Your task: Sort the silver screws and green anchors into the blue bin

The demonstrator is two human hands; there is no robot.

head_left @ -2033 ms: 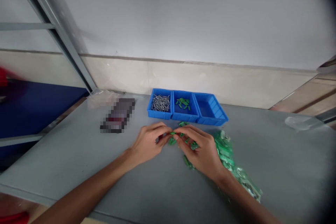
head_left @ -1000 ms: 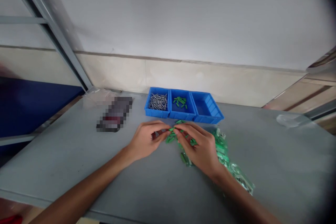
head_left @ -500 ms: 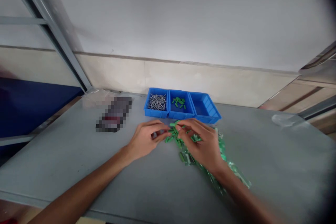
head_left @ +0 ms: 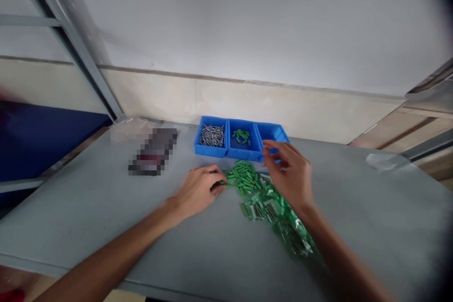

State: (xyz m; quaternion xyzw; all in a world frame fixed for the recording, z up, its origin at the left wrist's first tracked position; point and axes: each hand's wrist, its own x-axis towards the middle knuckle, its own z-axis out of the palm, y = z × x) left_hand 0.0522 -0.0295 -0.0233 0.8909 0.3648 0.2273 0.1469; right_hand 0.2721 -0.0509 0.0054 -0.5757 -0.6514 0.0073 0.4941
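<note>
A pile of small green plastic pieces [head_left: 244, 177] spills from a clear bag [head_left: 279, 219] on the grey table [head_left: 88, 207]. My left hand [head_left: 200, 189] rests on the table at the pile's left edge, fingers curled and pinching something I cannot make out. Raised above the pile, my right hand [head_left: 290, 172] has its fingers apart and nothing in them, in front of the right blue bin [head_left: 271, 131]. Behind the pile stand the left bin [head_left: 211, 137] with metal pins and the middle bin [head_left: 242, 139] with a few green pieces.
A blurred dark object [head_left: 154, 151] lies at the back left of the table. A clear plastic bag [head_left: 384, 161] lies at the far right. A slanted metal post [head_left: 81, 42] rises at the left, and a wall runs behind the bins.
My right hand has lifted off the green pieces and moved right and back toward the right bin, opening its fingers. The left hand stays at the pile's left edge.
</note>
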